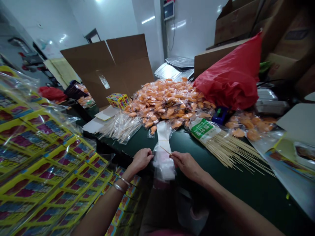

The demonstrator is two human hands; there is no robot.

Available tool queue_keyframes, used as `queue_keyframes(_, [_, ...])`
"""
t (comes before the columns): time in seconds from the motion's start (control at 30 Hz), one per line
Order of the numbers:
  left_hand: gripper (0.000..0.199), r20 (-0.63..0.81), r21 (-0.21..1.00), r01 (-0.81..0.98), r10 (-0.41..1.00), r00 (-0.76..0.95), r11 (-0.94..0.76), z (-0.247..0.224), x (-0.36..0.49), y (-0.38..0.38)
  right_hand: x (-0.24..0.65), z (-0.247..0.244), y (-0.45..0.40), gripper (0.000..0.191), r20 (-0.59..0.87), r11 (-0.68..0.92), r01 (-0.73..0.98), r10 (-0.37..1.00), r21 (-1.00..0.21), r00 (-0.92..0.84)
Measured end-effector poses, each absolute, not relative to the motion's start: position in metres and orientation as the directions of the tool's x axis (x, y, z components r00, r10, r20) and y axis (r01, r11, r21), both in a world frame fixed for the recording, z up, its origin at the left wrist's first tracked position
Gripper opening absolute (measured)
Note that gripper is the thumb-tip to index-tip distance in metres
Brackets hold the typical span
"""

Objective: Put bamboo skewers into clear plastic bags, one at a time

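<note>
A stack of clear plastic bags (165,165) lies in front of me, hanging over the table's near edge, with a thin band across it. My right hand (185,164) pinches a short bamboo stick (165,150), whose free end points left above the bags. At the bags' left edge is my left hand (142,159), its fingers curled closed; what they hold, if anything, is hidden. To the right lies an opened pack of bamboo sticks (228,147) with a green and white label. Several sticks in clear wrapping (120,126) lie to the left.
Behind the bags rises a heap of orange wrapped pieces (169,98) on the dark green table (214,183). A red plastic bag (231,75) stands at right, a cardboard box (125,65) at the back. Stacked yellow printed packages (49,157) fill the left side.
</note>
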State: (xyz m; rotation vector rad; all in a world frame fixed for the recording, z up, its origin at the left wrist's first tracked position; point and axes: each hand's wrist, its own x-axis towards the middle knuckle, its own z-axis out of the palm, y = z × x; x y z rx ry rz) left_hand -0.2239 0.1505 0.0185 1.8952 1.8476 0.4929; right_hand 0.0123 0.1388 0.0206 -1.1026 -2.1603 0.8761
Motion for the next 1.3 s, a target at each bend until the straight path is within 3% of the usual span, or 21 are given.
queue_keyframes(0.13, [0.012,-0.052,0.656,0.754,0.999,0.013,0.024,0.018,-0.23,0.146,0.012,0.021,0.137,0.035,0.183,0.453,0.473,0.839,-0.756,-0.513])
queue_keyframes(0.3, [0.005,-0.153,0.816,0.557,0.987,-0.05,0.155,0.011,-0.233,0.134,0.007,0.022,0.132,0.035,0.155,0.438,0.479,0.839,-0.761,-0.522])
queue_keyframes(0.4, [0.015,-0.212,0.885,0.408,0.974,-0.078,0.225,0.011,-0.231,0.127,0.003,0.02,0.13,0.037,0.143,0.448,0.485,0.827,-0.751,-0.544])
queue_keyframes(0.57, [0.035,-0.322,0.928,0.192,0.947,-0.012,0.318,0.016,-0.226,0.118,0.001,0.016,0.129,0.037,0.108,0.427,0.498,0.83,-0.755,-0.547])
queue_keyframes(0.73, [0.039,-0.359,0.932,0.034,0.932,-0.05,0.361,0.009,-0.216,0.113,0.0,0.016,0.13,0.037,0.103,0.44,0.504,0.82,-0.743,-0.563])
queue_keyframes(0.83, [0.04,-0.364,0.931,0.017,0.93,-0.055,0.365,0.004,-0.213,0.114,0.003,0.018,0.129,0.034,0.089,0.422,0.497,0.823,-0.758,-0.562])
queue_keyframes(1.0, [0.025,-0.368,0.927,0.054,0.928,-0.056,0.371,0.006,-0.211,0.118,0.003,0.024,0.125,0.024,0.063,0.379,0.468,0.826,-0.799,-0.56])
queue_keyframes(1.17, [0.02,-0.354,0.931,0.069,0.933,-0.06,0.357,0.013,-0.208,0.117,-0.006,0.029,0.126,0.025,0.063,0.531,0.531,0.744,-0.66,-0.665])
queue_keyframes(1.3, [0.023,-0.324,0.942,0.059,0.941,-0.094,0.33,0.013,-0.208,0.114,-0.007,0.033,0.132,0.031,0.015,0.552,0.622,0.755,-0.555,-0.656])
